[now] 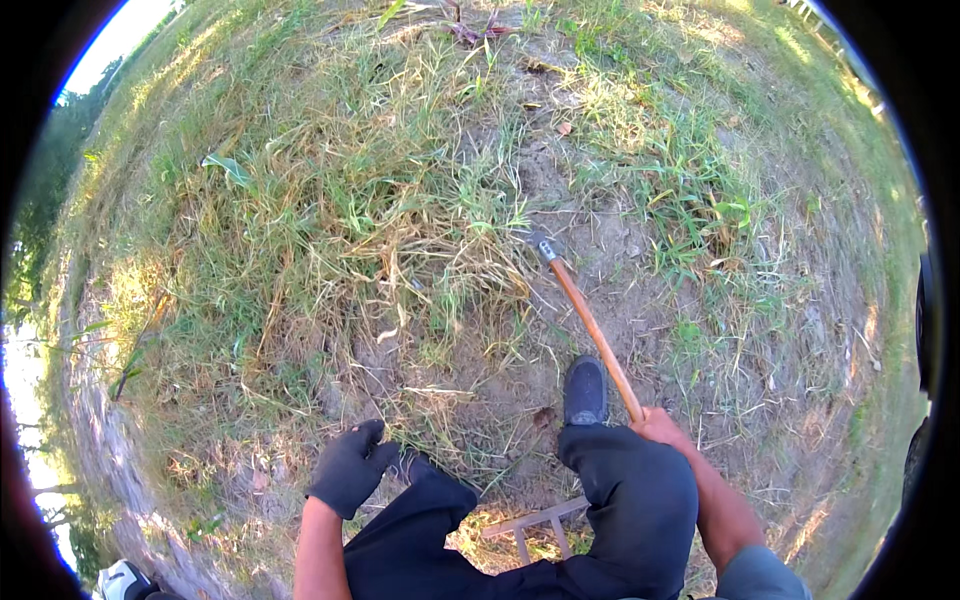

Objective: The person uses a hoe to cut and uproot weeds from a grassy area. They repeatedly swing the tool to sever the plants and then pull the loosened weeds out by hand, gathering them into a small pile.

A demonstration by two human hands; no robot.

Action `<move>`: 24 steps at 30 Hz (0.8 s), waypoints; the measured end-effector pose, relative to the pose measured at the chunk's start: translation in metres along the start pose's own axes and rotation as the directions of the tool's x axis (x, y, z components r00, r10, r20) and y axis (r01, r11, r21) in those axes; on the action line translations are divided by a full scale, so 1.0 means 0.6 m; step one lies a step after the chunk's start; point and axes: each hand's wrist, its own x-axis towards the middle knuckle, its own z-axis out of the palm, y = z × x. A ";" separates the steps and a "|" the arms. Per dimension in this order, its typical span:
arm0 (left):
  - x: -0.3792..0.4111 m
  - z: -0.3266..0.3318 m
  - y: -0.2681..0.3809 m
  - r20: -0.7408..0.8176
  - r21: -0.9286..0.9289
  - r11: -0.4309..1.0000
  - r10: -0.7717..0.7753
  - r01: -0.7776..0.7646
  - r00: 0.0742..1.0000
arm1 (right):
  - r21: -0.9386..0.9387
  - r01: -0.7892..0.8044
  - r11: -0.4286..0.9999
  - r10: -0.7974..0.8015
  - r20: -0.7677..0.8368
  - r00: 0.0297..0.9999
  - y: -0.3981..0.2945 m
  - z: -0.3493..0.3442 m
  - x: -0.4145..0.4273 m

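Observation:
My right hand [660,430] is bare and closed around the lower end of the wooden handle [598,337] of a long hand tool, beside my right knee. The handle slants up and left to a metal socket [546,249]; the tool's head lies low at the grass edge and its shape is hard to make out. My left hand [351,466], in a dark glove, is beside my left knee with fingers curled, close to cut grass. Whether it grips anything does not show. Dry and green grass [405,247] lies spread in front of me.
My dark shoe [585,390] rests on bare soil beside the handle. A metal frame with bars [536,519] is on the ground between my legs. A white and black object [124,581] is at the lower left. Reddish plant leaves [476,31] stand at the top.

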 end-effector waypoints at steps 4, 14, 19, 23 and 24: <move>0.037 0.020 -0.003 0.107 -0.087 0.994 -0.056 0.065 0.993 | -0.466 0.222 0.856 -0.256 -0.010 0.967 0.009 -0.009 -0.021; 0.090 0.039 0.019 0.144 -0.057 0.998 -0.014 0.023 0.989 | -0.370 0.060 0.927 -0.132 -0.173 0.976 -0.051 -0.046 -0.046; 0.082 0.025 0.022 0.133 -0.119 0.993 0.006 0.010 0.991 | 0.059 0.139 0.988 -0.110 -0.350 0.930 -0.140 -0.046 0.088; 0.084 0.021 0.032 0.150 -0.123 0.991 -0.028 0.047 0.988 | 0.529 0.118 0.840 -0.001 -0.215 0.977 -0.307 -0.059 0.178; 0.083 0.023 0.026 0.142 -0.131 0.991 -0.022 0.041 0.990 | 0.618 0.067 0.783 0.032 -0.148 0.988 -0.346 -0.053 0.204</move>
